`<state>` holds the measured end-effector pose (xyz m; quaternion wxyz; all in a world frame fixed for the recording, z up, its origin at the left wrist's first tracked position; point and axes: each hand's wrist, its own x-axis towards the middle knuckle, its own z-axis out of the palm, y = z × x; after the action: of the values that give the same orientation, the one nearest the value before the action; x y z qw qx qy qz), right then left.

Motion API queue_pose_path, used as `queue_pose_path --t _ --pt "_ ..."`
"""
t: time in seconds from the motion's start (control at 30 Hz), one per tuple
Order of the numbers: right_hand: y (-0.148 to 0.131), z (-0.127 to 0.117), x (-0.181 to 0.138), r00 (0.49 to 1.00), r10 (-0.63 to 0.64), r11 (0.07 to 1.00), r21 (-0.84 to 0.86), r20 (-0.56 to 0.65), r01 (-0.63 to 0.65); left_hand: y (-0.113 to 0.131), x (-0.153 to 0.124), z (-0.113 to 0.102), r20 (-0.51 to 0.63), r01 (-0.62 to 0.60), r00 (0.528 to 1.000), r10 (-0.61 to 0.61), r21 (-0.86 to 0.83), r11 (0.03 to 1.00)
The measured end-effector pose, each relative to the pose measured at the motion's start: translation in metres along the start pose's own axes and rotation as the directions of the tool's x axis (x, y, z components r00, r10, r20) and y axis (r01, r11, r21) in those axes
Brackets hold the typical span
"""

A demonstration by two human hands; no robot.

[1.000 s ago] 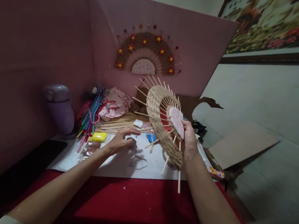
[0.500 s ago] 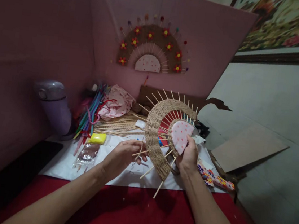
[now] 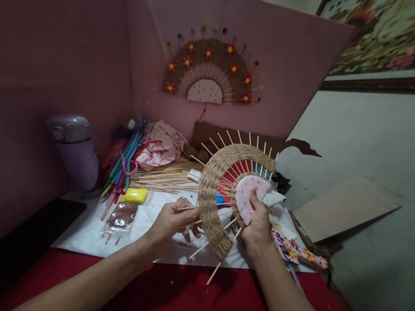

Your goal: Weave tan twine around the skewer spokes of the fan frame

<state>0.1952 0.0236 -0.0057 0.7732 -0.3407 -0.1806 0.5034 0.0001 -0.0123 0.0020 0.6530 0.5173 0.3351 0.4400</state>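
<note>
My right hand (image 3: 257, 224) grips a half-round woven fan (image 3: 214, 186) by its pink dotted fabric centre (image 3: 248, 193), thumb on the fabric. The fan is made of tan cord wound round thin wooden sticks that poke out past the rim. My left hand (image 3: 173, 219) is closed in a pinch on the tip of one stick (image 3: 188, 206) at the fan's left edge. Both hands hover over a white sheet (image 3: 152, 234) on a red cloth (image 3: 175, 293).
A finished fan with red flowers (image 3: 208, 70) hangs on the pink board. On the sheet lie loose sticks (image 3: 163, 175), coloured pipe cleaners (image 3: 128, 153), pink fabric (image 3: 161, 145), a yellow block (image 3: 134, 195) and a small bag (image 3: 120, 215). A purple bottle (image 3: 75, 149) stands left. Patterned fabric (image 3: 299, 252) and cardboard (image 3: 345, 207) lie right.
My left hand came up off the white sheet and pinched a stick at the fan's edge. My right hand turned the fan flatter toward me and lowered it a little.
</note>
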Motion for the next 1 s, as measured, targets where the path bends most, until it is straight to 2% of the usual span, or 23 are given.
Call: queue_pose_path --t 0.1,0.23,0.4,0.63,0.8,1.0 --pt "-0.001 0.004 -0.002 0.991 0.129 0.990 0.062 -0.038 -0.126 -0.001 0.000 0.000 0.008 0.015 1.000 -0.015 0.028 1.000" --pt "-0.002 0.001 0.003 0.981 0.191 0.977 0.103 -0.047 -0.185 0.000 -0.001 0.003 0.032 0.036 0.999 -0.038 0.065 0.997" --pt "-0.004 -0.002 0.005 0.980 0.197 0.970 0.142 0.015 -0.197 -0.003 0.000 0.003 -0.018 0.019 1.000 -0.018 0.051 0.999" --pt "-0.003 0.001 0.002 0.982 0.191 0.968 0.168 -0.005 -0.188 -0.014 0.003 0.004 -0.099 -0.044 0.994 0.051 0.069 0.997" --pt "-0.002 -0.002 0.004 0.981 0.194 0.968 0.157 0.025 -0.196 -0.012 0.001 0.005 -0.113 -0.067 0.991 0.077 0.084 0.994" --pt "-0.003 0.002 0.001 0.982 0.188 0.977 0.111 -0.023 -0.184 -0.012 0.000 0.007 -0.147 -0.078 0.985 0.094 0.108 0.991"
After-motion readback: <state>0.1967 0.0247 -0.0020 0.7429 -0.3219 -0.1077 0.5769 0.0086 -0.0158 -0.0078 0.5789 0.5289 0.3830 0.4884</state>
